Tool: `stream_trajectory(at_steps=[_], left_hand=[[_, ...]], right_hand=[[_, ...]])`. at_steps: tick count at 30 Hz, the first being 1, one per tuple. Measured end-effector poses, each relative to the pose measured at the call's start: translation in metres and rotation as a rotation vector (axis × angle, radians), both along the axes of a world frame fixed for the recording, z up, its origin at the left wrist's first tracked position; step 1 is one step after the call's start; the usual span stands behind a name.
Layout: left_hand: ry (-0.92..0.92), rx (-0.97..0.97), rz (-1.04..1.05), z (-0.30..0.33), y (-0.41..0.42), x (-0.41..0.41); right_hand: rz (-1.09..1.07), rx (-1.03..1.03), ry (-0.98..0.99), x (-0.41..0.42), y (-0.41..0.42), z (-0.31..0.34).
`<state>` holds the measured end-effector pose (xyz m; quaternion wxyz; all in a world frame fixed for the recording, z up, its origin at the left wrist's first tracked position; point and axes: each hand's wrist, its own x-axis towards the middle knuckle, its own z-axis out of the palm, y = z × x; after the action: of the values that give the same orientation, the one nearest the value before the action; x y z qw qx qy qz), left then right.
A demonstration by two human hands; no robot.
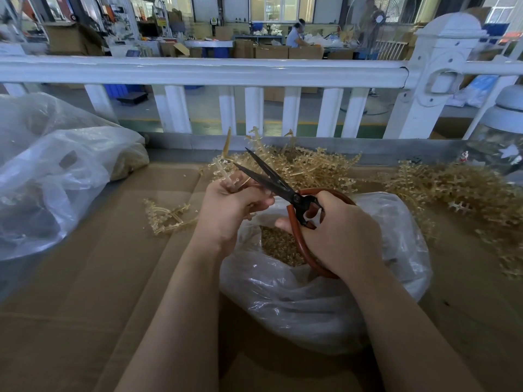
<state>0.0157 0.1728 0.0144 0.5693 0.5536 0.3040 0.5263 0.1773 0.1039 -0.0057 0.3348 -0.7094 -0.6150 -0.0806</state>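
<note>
My left hand (230,205) grips a translucent amber plastic sprue (225,162) that sticks up past its fingers. My right hand (336,236) holds large scissors (271,179) by their red-brown handles, fingers through the loops. The black blades stand apart, pointing up and left toward the sprue. Below both hands sits a clear plastic bag (311,301), its mouth showing several small amber pieces (278,246) inside.
A pile of amber sprues (452,188) lies along the back and right of the cardboard-covered table (99,278). One cut sprue (167,216) lies to the left. A crumpled clear bag (51,176) fills the far left. A white railing (198,72) runs behind.
</note>
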Motion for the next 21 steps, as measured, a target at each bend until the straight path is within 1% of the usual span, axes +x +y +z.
stream_trajectory(at_steps=[5,9,15,21], left_hand=[[-0.002,0.031,-0.022,-0.0011,0.0003,0.0023],[-0.078,-0.014,-0.03,-0.0018,0.001,0.0014],[-0.115,-0.084,-0.054,-0.0009,0.0001,0.0021],[-0.07,-0.075,-0.074,0.001,-0.0016,0.0015]], right_hand=[[-0.006,-0.017,0.007,0.0001,0.0001,-0.0001],[-0.014,-0.004,0.022,-0.0004,0.0002,-0.0005],[-0.013,0.033,0.041,0.0002,-0.0006,-0.0018],[-0.022,0.025,0.027,0.0009,0.0004,-0.0022]])
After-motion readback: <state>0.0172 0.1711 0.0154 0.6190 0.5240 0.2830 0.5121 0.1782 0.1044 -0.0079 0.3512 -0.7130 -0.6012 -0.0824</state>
